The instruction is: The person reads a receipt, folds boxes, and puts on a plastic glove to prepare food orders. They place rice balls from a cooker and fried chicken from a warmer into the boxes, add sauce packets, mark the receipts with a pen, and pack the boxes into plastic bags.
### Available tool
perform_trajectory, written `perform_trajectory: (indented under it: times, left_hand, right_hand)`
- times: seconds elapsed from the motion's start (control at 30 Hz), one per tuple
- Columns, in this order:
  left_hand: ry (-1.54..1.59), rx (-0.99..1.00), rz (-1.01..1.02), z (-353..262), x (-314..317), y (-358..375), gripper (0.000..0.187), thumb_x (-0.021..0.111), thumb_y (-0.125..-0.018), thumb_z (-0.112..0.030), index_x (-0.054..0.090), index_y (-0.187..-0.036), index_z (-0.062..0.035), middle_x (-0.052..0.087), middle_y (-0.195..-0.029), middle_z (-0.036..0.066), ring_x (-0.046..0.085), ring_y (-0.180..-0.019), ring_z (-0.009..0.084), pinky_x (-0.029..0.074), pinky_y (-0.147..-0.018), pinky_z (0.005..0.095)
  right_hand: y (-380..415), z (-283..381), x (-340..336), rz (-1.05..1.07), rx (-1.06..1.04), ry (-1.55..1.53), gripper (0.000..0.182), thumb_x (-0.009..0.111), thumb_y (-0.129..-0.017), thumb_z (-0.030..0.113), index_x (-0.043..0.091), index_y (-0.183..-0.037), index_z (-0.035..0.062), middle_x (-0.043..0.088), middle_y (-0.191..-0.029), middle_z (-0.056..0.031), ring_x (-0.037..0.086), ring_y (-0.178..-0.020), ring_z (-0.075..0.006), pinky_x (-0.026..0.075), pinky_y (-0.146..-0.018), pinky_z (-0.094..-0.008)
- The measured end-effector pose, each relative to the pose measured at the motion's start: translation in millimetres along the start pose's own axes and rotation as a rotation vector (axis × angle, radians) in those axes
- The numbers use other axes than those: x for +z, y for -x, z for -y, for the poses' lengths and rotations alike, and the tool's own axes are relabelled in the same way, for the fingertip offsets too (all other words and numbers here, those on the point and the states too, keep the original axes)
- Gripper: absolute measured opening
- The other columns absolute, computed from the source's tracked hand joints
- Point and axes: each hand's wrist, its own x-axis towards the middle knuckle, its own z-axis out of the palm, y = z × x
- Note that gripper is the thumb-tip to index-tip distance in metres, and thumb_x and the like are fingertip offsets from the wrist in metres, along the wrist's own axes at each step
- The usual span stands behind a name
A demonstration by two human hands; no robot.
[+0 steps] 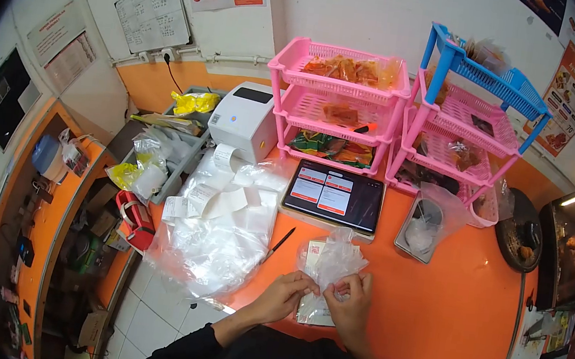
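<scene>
A clear plastic bag (340,263) stands bunched up in front of me at the near side of the orange table. My left hand (287,296) pinches its left side between thumb and fingers. On the other side, my right hand (351,303) grips the plastic with curled fingers, close to the left. Under the bag and both hands lies a pale printed paper pad or packet (314,316), partly hidden. A black pen (281,242) rests left of the bag, beside a stack of clear plastic bags (227,258) with printed receipts (191,203) on top.
Behind the bag sits a tablet (333,195) with a lit screen. A white label printer (243,120) and pink tiered racks (337,98) line the back. To the right are a metal container (419,231) with a plastic bag and a round black lid (519,233). A red pouch (134,221) lies left.
</scene>
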Motion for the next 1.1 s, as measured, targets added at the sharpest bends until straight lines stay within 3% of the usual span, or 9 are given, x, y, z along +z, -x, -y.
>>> perform_trajectory:
  times: [0.07,0.17,0.23,0.33,0.4,0.73,0.87,1.03,1.1]
  left_hand:
    - [-0.057,0.023,0.051,4,-5,0,0.017,0.049,-0.087,0.004,0.062,-0.095,-0.0031,0.054,-0.093,0.011,0.056,-0.073,0.0188,0.046,-0.065,0.0303]
    - [-0.246,0.185,-0.003,16,-40,-14,0.017,0.054,-0.086,-0.003,0.061,-0.101,-0.0054,0.056,-0.096,0.012,0.054,-0.089,0.0237,0.042,-0.08,0.0349]
    - [-0.321,0.021,-0.156,27,-64,-34,0.027,0.056,-0.088,-0.02,0.057,-0.113,-0.0108,0.053,-0.108,0.013,0.048,-0.104,0.0278,0.034,-0.092,0.041]
    - [-0.686,-0.016,-0.335,48,-78,-77,0.041,0.054,-0.087,-0.038,0.052,-0.122,-0.0163,0.046,-0.122,0.015,0.041,-0.115,0.0302,0.027,-0.098,0.0455]
    - [-0.925,0.035,-0.408,83,-81,-101,0.046,0.053,-0.086,-0.046,0.051,-0.124,-0.0198,0.038,-0.13,0.017,0.033,-0.123,0.033,0.021,-0.101,0.0508]
    - [-1.095,-0.009,-0.329,106,-81,-114,0.05,0.053,-0.084,-0.05,0.052,-0.123,-0.0196,0.038,-0.13,0.018,0.031,-0.125,0.0331,0.019,-0.101,0.0538]
    - [-0.991,0.001,-0.43,85,-82,-106,0.05,0.056,-0.083,-0.047,0.051,-0.124,-0.019,0.038,-0.131,0.017,0.032,-0.125,0.0313,0.019,-0.101,0.052]
    - [-0.805,-0.032,-0.527,69,-88,-53,0.051,0.059,-0.083,-0.042,0.05,-0.124,-0.013,0.042,-0.127,0.014,0.036,-0.123,0.0285,0.021,-0.1,0.047]
    - [-0.739,-0.074,-0.489,65,-105,-18,0.052,0.061,-0.082,-0.042,0.051,-0.124,-0.0131,0.043,-0.128,0.013,0.036,-0.124,0.0278,0.024,-0.098,0.0475]
  right_hand:
    - [1,-2,1,0.004,-0.007,0.007,0.029,0.07,-0.064,-0.001,0.051,-0.086,0.0014,0.043,-0.086,-0.009,0.051,-0.069,-0.0175,0.047,-0.063,-0.0274]
    - [-3,-5,-1,-0.042,0.088,-0.148,0.048,0.07,-0.067,-0.001,0.045,-0.108,0.0013,0.043,-0.089,-0.009,0.051,-0.07,-0.0155,0.047,-0.065,-0.0268]
    - [-6,1,-8,-0.01,0.122,-0.277,0.075,0.07,-0.069,-0.001,0.027,-0.131,0.0024,0.043,-0.094,-0.0098,0.051,-0.071,-0.0136,0.048,-0.065,-0.0275]
    - [-8,4,-10,0.038,0.193,-0.274,0.09,0.072,-0.069,0.0,0.015,-0.139,0.0033,0.043,-0.102,-0.012,0.053,-0.075,-0.0141,0.05,-0.066,-0.028]
    - [-10,-1,-10,0.038,0.207,-0.305,0.092,0.073,-0.069,0.001,0.014,-0.14,0.0035,0.043,-0.105,-0.0134,0.054,-0.075,-0.0148,0.05,-0.065,-0.0276]
    - [-13,-4,-16,0.105,0.297,-0.381,0.091,0.07,-0.072,-0.003,0.012,-0.14,0.0044,0.036,-0.12,-0.0171,0.058,-0.077,-0.0148,0.051,-0.066,-0.0238]
    - [-10,-4,-12,0.011,0.303,-0.415,0.095,0.079,-0.066,0.011,0.019,-0.139,0.0016,0.044,-0.107,-0.0164,0.056,-0.073,-0.015,0.05,-0.064,-0.0268]
    - [-19,8,-1,0.157,0.244,0.056,0.096,0.08,-0.065,0.036,0.027,-0.136,-0.0004,0.052,-0.105,-0.0112,0.056,-0.073,-0.0247,0.049,-0.067,-0.0349]
    - [-30,15,3,0.385,0.337,0.254,0.088,0.075,-0.073,0.034,0.025,-0.138,0.0038,0.054,-0.121,-0.0111,0.06,-0.09,-0.0327,0.05,-0.075,-0.033]
